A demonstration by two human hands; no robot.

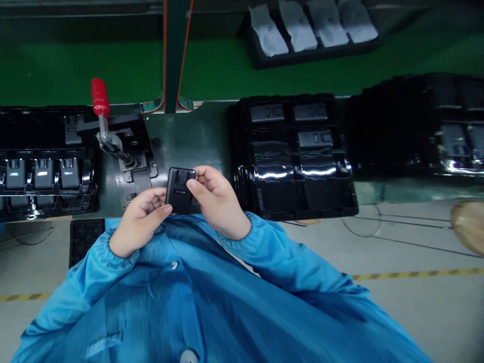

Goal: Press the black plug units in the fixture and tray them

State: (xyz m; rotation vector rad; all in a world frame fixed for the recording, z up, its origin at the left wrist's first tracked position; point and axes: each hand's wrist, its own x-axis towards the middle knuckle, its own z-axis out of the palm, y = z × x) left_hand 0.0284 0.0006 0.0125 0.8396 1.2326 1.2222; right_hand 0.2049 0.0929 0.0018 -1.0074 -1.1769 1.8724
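A small black box-shaped device marked "Riton" (pixel 180 197) is held between both hands, close in front of my blue smock. My left hand (pixel 139 217) grips its left side, thumb on the lower left corner. On the upper right, my right hand (pixel 219 201) pinches it, with the thumb across the front face near the top. Just behind and left of the hands stands a toggle clamp (pixel 113 143) with a red handle (pixel 100 98), mounted on a metal fixture (pixel 139 171). The fingers behind the device are partly hidden.
To the left, a black tray (pixel 88 199) holds several similar devices. On the right, another black tray (pixel 272 201) carries three devices in its far pockets. Further right are more stacked black trays (pixel 397 131). Wrapped items sit in a dark holder (pixel 272 61) on the green surface behind.
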